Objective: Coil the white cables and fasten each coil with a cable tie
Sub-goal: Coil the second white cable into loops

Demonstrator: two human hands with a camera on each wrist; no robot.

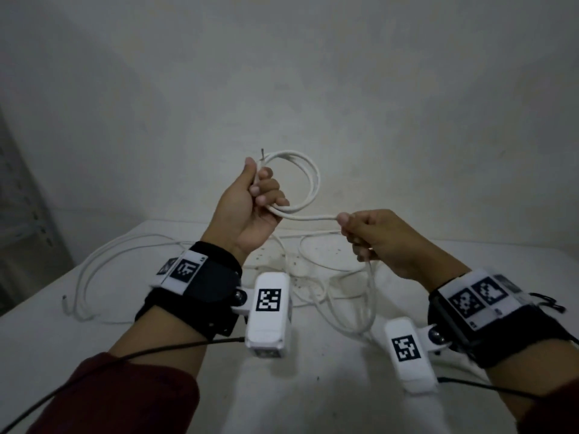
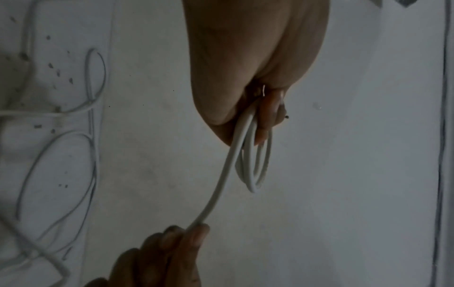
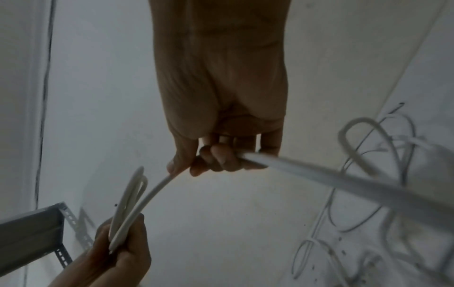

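My left hand (image 1: pixel 257 189) is raised above the table and grips a small coil (image 1: pixel 308 180) of white cable, a few loops wide, with the cable's bare end (image 1: pixel 262 151) sticking up past my thumb. From the coil a free stretch of the cable (image 1: pixel 310 217) runs right into my right hand (image 1: pixel 354 230), which grips it in a fist. Below that fist the cable (image 1: pixel 369 296) hangs down to the table. The left wrist view shows the coil (image 2: pixel 255 170) hanging below my left hand (image 2: pixel 260 116). In the right wrist view my right hand (image 3: pixel 221 157) holds the cable (image 3: pixel 157 186).
More loose white cable (image 1: pixel 103 264) lies in wide loops across the white table (image 1: pixel 313 386), with one end (image 1: pixel 64 298) near the left edge. A plain wall (image 1: pixel 313 73) stands behind. A grey metal shelf (image 3: pixel 32 233) stands at the left.
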